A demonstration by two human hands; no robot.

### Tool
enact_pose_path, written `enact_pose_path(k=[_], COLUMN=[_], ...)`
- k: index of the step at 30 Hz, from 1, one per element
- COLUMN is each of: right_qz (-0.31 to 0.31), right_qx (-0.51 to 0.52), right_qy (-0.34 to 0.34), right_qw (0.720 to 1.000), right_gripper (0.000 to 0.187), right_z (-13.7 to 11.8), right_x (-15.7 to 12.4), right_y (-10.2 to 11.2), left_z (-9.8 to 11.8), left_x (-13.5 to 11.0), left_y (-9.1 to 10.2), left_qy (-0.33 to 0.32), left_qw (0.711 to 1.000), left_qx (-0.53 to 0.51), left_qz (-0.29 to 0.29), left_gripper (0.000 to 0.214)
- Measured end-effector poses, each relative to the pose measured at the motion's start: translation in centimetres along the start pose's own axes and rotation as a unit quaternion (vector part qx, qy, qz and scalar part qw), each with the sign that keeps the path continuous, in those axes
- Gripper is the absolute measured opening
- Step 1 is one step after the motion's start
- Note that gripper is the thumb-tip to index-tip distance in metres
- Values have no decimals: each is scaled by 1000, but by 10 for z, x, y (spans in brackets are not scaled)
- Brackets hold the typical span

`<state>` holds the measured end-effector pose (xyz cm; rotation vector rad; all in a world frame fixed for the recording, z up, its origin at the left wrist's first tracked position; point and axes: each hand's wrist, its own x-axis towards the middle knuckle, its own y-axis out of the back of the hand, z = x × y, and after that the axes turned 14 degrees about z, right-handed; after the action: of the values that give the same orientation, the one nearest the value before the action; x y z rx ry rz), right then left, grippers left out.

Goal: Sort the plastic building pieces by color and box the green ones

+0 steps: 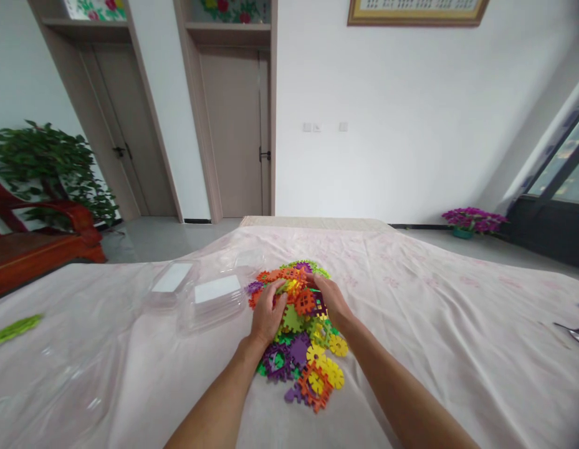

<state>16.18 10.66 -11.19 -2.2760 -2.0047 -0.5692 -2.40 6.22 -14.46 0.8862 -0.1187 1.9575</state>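
A heap of plastic interlocking building pieces (293,318) lies on the cloth in front of me, in orange, green, purple and yellow. My left hand (269,312) rests on the heap's left side, fingers curved over the pieces and the thumb apart. From the right, my right hand (333,302) reaches against the upper part, its fingers stretched toward an orange square piece (305,302). Some of its fingertips are hidden among the pieces. Nearest me are yellow flower-shaped discs (338,345), a purple piece (299,350) and an orange ring-like piece (316,386).
Clear plastic containers with white labels (217,289) stand left of the heap. A clear plastic tray (78,393) is at the near left, with green pieces (17,328) beyond it. A spoon (578,337) lies at the far right on the pink cloth (424,312).
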Motion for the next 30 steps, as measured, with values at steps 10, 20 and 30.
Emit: enact_pose_path(k=[10,20,30], right_qz=[78,90,74], right_qx=[-179,-164,-196], right_qy=[80,30,26], right_qw=[977,982,978], right_gripper=[60,54,51], right_z=[56,71,69], right_x=[-17,-7,-6], right_y=[53,53,54], left_z=[35,5,-58], left_x=[19,41,10], left_y=[30,142,230], left_qy=[-107,-40,-22], left_qw=[985,893,828], left_qx=[122,413,536], left_qz=[65,174,164], left_gripper=[33,45,45])
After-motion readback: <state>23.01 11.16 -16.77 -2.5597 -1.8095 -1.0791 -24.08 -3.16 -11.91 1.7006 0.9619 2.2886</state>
